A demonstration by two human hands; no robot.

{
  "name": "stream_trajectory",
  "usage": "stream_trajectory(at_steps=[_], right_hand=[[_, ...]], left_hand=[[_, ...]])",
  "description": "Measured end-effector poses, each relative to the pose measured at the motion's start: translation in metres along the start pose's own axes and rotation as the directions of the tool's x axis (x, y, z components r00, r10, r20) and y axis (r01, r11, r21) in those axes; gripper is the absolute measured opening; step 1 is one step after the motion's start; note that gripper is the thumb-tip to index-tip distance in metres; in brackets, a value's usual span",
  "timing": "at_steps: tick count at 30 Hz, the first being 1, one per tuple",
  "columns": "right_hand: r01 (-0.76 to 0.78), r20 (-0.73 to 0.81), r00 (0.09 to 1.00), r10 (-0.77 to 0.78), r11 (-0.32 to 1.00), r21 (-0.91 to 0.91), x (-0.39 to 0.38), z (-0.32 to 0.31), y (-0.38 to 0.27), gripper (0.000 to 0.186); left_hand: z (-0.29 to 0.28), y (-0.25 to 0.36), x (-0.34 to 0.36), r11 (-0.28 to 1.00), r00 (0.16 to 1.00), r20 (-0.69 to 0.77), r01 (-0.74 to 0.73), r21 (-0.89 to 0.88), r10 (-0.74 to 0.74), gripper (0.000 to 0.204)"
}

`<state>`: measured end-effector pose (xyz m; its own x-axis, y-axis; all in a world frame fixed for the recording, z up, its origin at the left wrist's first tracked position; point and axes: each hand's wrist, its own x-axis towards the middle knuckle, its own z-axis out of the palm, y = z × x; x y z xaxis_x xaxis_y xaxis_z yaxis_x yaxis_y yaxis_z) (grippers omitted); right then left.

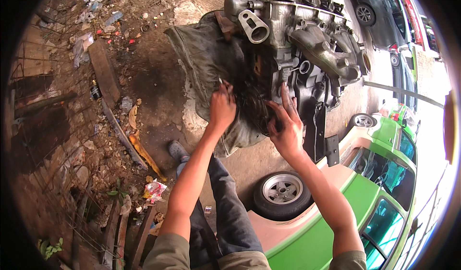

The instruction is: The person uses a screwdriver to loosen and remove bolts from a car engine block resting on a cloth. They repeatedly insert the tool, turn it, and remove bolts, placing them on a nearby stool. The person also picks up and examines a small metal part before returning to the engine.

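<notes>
A metal engine (302, 39) with a curved manifold (317, 49) lies on a dark, oil-stained olive cloth (185, 49) on the ground. My left hand (222, 108) is over the cloth, left of the engine's blackened lower part, fingers curled round a small pale item, too small to name. My right hand (285, 126) touches the engine's lower front, index and middle fingers reaching up onto the casting (282, 63), thumb and other fingers apart. Its fingertips are darkened. Below the engine's right side hangs a black bracket (321, 131).
A green-and-pink car (312, 231) with a silver wheel (281, 193) stands to the lower right; grey cars (374, 15) line the upper right. Rubble, litter, wooden planks (101, 68), a yellow strip (146, 157) and wire mesh (43, 164) lie along the left. My legs (225, 203) are below.
</notes>
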<state>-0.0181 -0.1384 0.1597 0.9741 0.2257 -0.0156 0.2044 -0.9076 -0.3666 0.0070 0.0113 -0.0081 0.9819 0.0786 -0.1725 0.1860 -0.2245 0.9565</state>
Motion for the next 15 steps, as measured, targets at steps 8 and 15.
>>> stream_trajectory(at_steps=[8,15], right_hand=[[0.013,-0.021,1.0,-0.013,1.0,0.004,0.001,0.002,0.0,0.054],[-0.022,-0.002,1.0,0.022,0.999,0.048,-0.001,0.002,-0.001,0.053]], left_hand=[[0.0,0.009,0.058,0.951,0.93,0.215,0.308,-0.008,-0.299,0.037],[0.007,0.002,0.066,0.871,0.851,0.299,0.479,-0.106,-0.432,0.027]])
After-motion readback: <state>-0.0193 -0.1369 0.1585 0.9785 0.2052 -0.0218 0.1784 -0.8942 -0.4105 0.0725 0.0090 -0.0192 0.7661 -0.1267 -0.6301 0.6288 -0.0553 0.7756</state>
